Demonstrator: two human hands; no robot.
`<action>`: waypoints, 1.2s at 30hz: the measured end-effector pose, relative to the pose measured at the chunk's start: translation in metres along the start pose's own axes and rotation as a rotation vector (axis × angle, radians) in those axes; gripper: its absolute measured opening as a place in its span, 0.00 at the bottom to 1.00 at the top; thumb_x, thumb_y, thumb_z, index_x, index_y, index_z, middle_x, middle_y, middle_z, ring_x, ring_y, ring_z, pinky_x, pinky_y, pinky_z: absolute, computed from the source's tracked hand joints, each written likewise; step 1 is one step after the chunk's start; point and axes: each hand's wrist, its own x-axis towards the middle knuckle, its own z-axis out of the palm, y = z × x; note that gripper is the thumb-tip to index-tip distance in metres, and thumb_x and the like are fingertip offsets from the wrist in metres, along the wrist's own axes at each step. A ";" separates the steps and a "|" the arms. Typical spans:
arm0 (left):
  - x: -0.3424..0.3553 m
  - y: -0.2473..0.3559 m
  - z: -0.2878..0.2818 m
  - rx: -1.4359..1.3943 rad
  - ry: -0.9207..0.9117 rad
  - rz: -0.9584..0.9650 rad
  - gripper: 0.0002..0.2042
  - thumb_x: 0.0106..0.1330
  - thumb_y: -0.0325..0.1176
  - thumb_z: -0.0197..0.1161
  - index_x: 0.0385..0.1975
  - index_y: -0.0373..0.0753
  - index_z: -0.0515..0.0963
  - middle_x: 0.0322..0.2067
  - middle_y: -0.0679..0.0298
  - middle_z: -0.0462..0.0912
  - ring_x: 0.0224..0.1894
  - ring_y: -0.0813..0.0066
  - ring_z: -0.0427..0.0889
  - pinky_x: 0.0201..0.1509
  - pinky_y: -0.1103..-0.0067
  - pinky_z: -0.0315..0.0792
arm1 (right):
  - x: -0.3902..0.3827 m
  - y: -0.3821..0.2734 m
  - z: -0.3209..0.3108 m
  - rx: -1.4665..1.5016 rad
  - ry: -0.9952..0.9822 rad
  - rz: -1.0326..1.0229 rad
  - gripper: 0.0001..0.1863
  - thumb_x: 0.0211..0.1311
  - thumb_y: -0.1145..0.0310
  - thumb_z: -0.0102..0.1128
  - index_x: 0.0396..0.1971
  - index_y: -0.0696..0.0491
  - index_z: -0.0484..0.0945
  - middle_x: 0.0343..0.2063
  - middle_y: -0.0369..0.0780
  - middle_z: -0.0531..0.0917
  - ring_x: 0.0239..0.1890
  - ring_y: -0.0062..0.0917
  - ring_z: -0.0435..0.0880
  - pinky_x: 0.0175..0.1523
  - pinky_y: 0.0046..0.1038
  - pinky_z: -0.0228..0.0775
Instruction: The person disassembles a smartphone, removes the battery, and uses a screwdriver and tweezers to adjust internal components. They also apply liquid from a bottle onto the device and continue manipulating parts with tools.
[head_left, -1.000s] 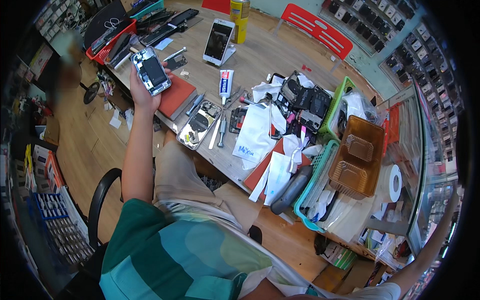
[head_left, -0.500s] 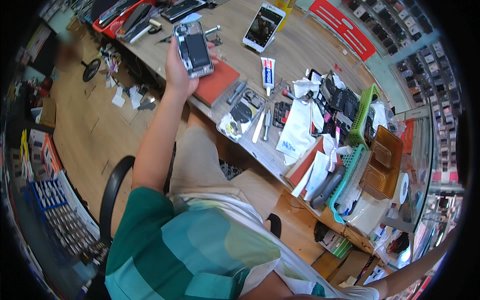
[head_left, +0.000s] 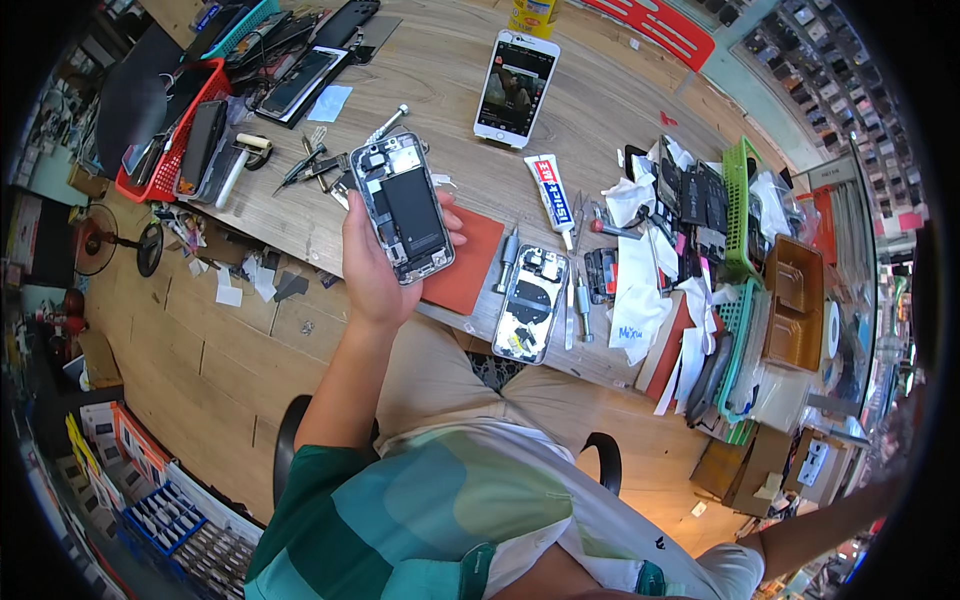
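My left hand (head_left: 375,275) is closed round an opened phone (head_left: 408,210), with its black battery and inner boards facing up. It holds the phone above the bench, over a reddish-brown pad (head_left: 468,262). To the right of the pad lies a second opened phone housing (head_left: 532,305), white and black inside. Screwdrivers (head_left: 509,258) rest on both sides of that housing. A white, red and blue glue tube (head_left: 550,198) lies just beyond it. My right forearm (head_left: 825,530) reaches out toward the lower right rim, and the hand there cannot be seen.
A white phone with a lit screen (head_left: 515,90) stands upright at the back. On the right are crumpled papers (head_left: 640,310), a green basket (head_left: 737,215) and a brown plastic tray (head_left: 793,305). Phones fill a red basket (head_left: 185,140) at the left.
The head view has turned, so the bench sits lower and straighter in the picture. My left hand keeps its hold on the opened phone, still near the pad.
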 end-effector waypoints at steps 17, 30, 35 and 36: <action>-0.061 0.031 0.008 0.161 -0.383 -0.602 0.45 0.82 0.68 0.29 0.68 0.27 0.70 0.53 0.47 0.84 0.45 0.62 0.89 0.47 0.67 0.88 | -0.029 -0.147 0.201 -0.213 -0.842 -0.540 0.40 0.50 0.60 0.80 0.62 0.63 0.76 0.49 0.54 0.86 0.46 0.54 0.87 0.49 0.42 0.80; -0.082 0.055 0.001 0.233 -0.435 -0.713 0.47 0.79 0.75 0.29 0.66 0.34 0.75 0.43 0.55 0.87 0.38 0.70 0.89 0.42 0.77 0.84 | -0.022 -0.204 0.242 -0.404 -1.019 -0.576 0.40 0.51 0.58 0.78 0.64 0.59 0.75 0.53 0.54 0.85 0.51 0.54 0.85 0.51 0.45 0.76; -0.077 0.057 -0.007 0.109 -0.407 -0.772 0.49 0.77 0.77 0.28 0.65 0.32 0.75 0.48 0.54 0.86 0.42 0.69 0.89 0.46 0.73 0.86 | -0.017 -0.218 0.249 -0.455 -1.005 -0.611 0.41 0.49 0.61 0.78 0.65 0.60 0.74 0.53 0.54 0.85 0.51 0.54 0.85 0.52 0.46 0.76; -0.076 0.057 -0.005 0.074 -0.400 -0.787 0.49 0.77 0.77 0.28 0.65 0.32 0.74 0.50 0.54 0.86 0.43 0.69 0.89 0.47 0.72 0.87 | -0.015 -0.221 0.248 -0.475 -1.010 -0.608 0.41 0.49 0.61 0.78 0.65 0.60 0.74 0.53 0.54 0.85 0.51 0.54 0.85 0.52 0.46 0.76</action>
